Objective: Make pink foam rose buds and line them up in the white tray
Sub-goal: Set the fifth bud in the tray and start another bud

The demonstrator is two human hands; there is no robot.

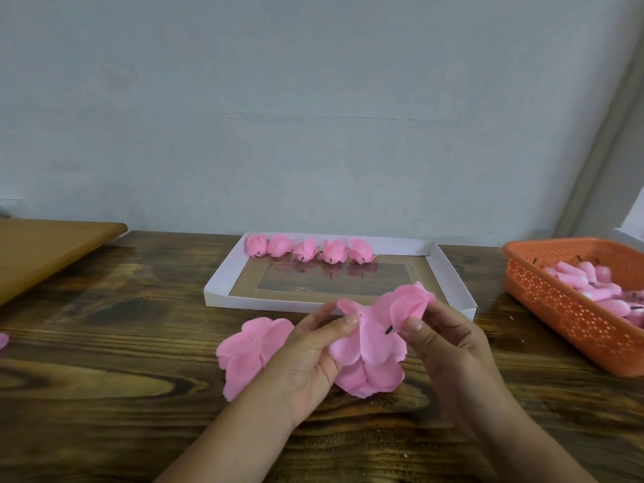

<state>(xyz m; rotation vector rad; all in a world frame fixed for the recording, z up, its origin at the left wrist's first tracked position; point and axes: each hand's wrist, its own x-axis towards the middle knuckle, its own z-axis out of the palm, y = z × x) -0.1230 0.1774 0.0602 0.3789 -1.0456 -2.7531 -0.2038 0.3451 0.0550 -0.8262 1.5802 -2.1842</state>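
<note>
- Rose bud in the making (374,338): sitting between both hands, just near of the white tray (453,273), raised over the wooden table (104,343).
- Pinching one petal of the loose pink foam layers with the left hand (313,350), thumb tip pressing on top, fingers curling underneath.
- Pinching the dark stem tip (388,330) with the right hand (449,339), thumb and forefinger closing where the stem pokes through the petals.
- Risking a slip here, judging by the thin stem: petals likely sliding off the end if the right pinch loosens while wrapping.
- Risking a tear too: soft foam, holed at its centre, probably splitting if the left thumb pulls too hard.
- Fanning wide right now, not yet closing; uneven wrapping likely giving a lopsided bud next to the tidy ones.
- Lining the tray's far wall: five finished buds (308,250), side by side from the left corner, stems pointing near.
- Threatening that row on placement: a careless reach over the near wall possibly nudging the buds out of line.
- Waiting flat on the table, left of the left wrist: spare petal stack (251,350), close enough to be swept aside by a forearm.
- Holding more pink pieces at the far right: orange basket (557,301), well apart from the hands.
</note>
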